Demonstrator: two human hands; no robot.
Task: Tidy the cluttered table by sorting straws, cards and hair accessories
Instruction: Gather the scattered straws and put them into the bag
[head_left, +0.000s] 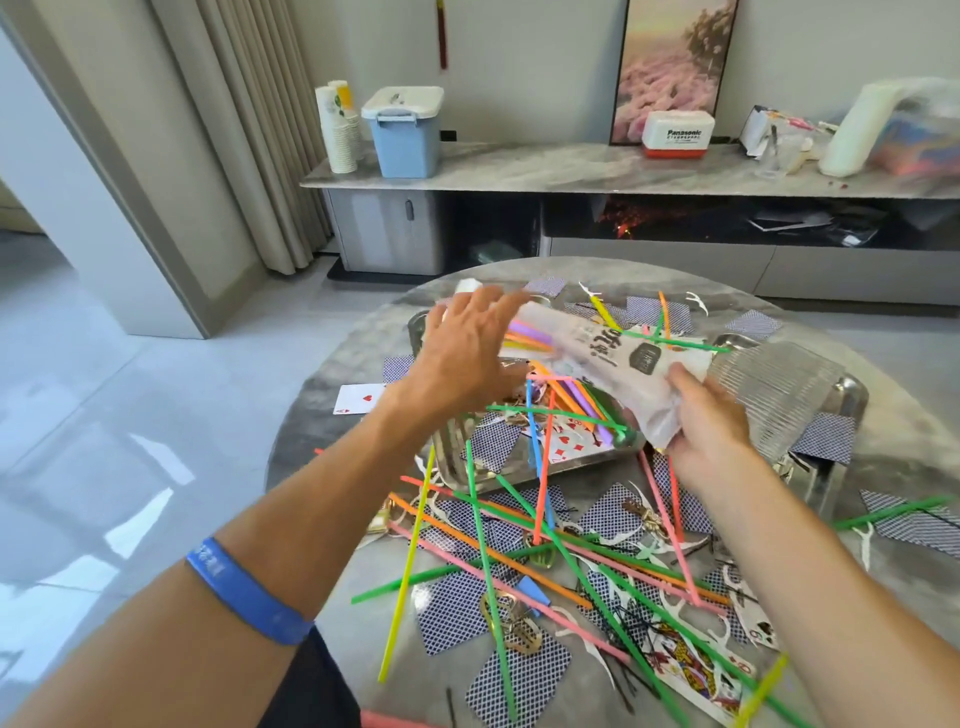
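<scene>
Littering round marble table (363, 415): straws (488, 545), cards (452, 613); left hand (462, 358) fingers splayed, right hand (711, 415) fingers pinching bag (613, 358).

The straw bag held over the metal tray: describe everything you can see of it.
The straw bag is a long, clear, crinkled plastic packet with dark printed lettering and a dark label. It lies tilted in the air above the metal tray, far end up-left. The right hand grips its near, crumpled end; the left hand, fingers spread, is at its far end. Pink, orange, yellow and purple straws show through it, and more spill from beneath it toward the tray.
</scene>
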